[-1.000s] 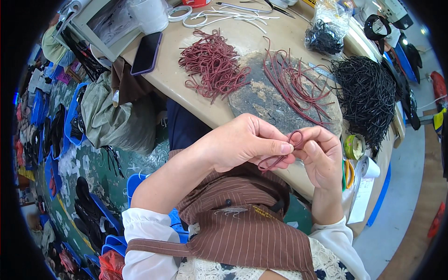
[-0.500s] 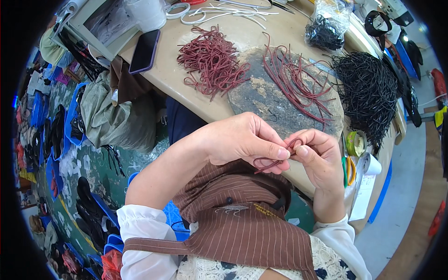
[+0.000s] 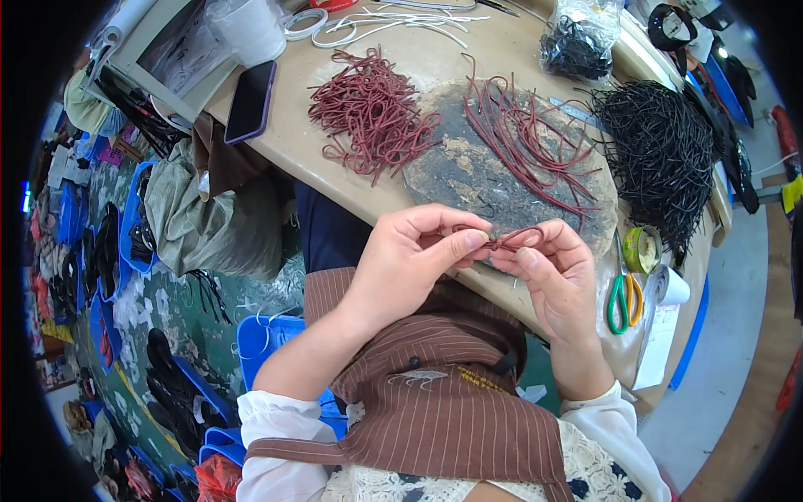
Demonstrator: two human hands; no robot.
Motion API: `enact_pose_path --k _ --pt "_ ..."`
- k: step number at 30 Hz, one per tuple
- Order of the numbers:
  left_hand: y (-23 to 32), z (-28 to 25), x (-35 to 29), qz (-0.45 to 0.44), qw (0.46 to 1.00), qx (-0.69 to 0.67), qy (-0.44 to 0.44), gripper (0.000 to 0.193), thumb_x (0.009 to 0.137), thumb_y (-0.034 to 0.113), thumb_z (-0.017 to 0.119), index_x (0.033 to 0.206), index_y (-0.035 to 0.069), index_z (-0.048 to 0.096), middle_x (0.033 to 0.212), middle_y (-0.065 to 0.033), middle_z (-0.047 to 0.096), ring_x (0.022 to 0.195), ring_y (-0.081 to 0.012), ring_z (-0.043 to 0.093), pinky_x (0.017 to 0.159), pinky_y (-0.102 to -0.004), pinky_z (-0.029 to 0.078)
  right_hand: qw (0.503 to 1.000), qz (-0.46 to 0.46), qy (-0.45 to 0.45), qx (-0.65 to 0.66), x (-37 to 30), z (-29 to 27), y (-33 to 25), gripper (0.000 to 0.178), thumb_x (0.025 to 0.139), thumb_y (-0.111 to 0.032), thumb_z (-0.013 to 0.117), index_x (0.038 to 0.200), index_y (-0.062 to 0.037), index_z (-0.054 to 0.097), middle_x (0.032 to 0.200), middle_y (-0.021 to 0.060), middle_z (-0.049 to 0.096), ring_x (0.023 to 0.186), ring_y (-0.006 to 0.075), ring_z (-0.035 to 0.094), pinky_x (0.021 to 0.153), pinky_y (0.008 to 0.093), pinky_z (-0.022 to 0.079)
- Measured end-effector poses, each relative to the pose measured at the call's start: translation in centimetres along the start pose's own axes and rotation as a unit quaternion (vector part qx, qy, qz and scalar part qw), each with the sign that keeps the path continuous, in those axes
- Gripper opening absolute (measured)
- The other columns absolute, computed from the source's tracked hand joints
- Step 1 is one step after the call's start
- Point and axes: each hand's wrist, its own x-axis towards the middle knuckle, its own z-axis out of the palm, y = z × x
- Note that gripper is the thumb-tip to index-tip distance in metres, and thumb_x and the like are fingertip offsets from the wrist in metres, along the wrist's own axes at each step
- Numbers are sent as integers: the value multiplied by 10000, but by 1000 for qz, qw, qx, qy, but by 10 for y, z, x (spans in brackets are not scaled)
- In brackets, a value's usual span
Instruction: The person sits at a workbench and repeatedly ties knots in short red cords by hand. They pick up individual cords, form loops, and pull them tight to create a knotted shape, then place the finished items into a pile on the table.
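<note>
Between my two hands a dark red cord (image 3: 507,241) is stretched, looped and knotted near its middle. My left hand (image 3: 418,255) pinches one end of it between thumb and fingers. My right hand (image 3: 559,268) grips the looped end, with thumb and forefinger on the cord. Both hands are above the near edge of the table, just in front of a round dark slab (image 3: 468,180). On that slab lie several long loose red cords (image 3: 535,138). Left of it is a heap of red looped cords (image 3: 368,109).
A pile of black cords (image 3: 652,151) lies at the right. Near it are scissors (image 3: 623,301) with green and yellow handles, a tape roll (image 3: 641,249) and a white roll (image 3: 671,286). A phone (image 3: 251,100), white cords (image 3: 393,25) and a bagged black bundle (image 3: 577,50) rest farther back.
My left hand has drawn back to the left, turning at the wrist. The cord, earlier bunched between the fingertips, is now pulled out between both hands with a knot showing.
</note>
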Motion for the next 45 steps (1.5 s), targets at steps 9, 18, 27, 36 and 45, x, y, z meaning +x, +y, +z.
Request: enact_pose_path --k 9,18,27,36,45 --pt "-22 18 -5 139 988 27 65 104 846 36 533 910 -39 567 811 -87 612 707 -123 608 641 -229 513 996 -80 35 -33 4 14 16 367 758 54 594 1065 -17 406 913 82 567 858 127 572 779 253 485" --pt "-34 16 2 126 989 -20 71 182 884 77 483 1012 -49 510 855 -109 597 712 -144 609 655 -234 504 993 -81 51 65 8 19 29 308 780 53 569 1050 -16 435 923 77 559 866 124 564 780 252 484" --pt "-8 11 0 28 998 -56 -2 295 913 143 420 1117 -63 471 888 -145 608 774 -202 626 747 -298 505 986 -56 75 142 6 4 32 283 771 34 598 1027 -19 488 910 48 562 852 101 549 793 239 458" --pt "-13 21 -13 109 988 91 55 331 821 -18 543 1131 -74 439 834 -110 619 756 -121 606 691 -208 472 977 -91 113 157 -1 23 34 344 761 53 587 1078 8 462 883 53 551 826 92 540 792 243 462" --pt "8 -10 13 248 940 182 151 272 827 31 559 1060 -73 467 812 -95 608 707 -128 601 659 -220 470 988 -104 55 -97 20 13 18 366 764 -26 609 1103 9 477 935 64 574 821 105 558 722 227 457"
